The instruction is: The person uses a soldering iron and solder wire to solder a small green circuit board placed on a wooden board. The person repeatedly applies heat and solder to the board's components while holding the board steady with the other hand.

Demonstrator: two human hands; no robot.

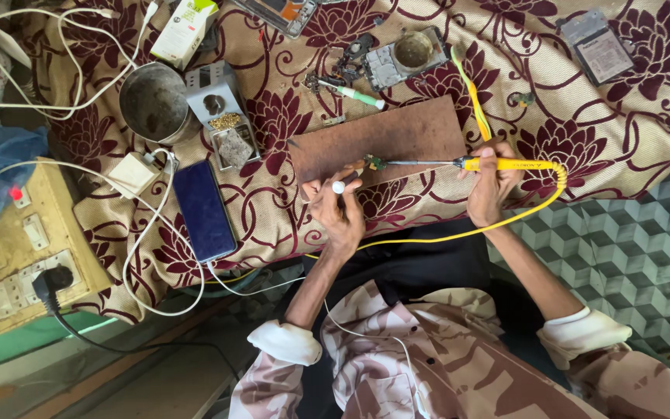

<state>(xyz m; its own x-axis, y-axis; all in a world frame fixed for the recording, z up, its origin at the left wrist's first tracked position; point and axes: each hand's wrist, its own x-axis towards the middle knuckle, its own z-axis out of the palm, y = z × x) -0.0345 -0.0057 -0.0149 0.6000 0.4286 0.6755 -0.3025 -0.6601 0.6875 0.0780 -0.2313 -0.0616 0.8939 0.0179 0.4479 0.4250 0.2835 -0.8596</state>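
The right hand (492,186) grips the yellow soldering iron (505,164), and its metal tip reaches left to a small green part (374,162). The left hand (336,208) pinches this part and also holds a thin white tube (340,186). The part is at the near edge of the brown board (397,136) on the flowered cloth (622,124). A dark phone (204,209) lies to the left.

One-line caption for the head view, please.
Right hand holds a yellow soldering iron to a small part held by the left hand over a brown board.
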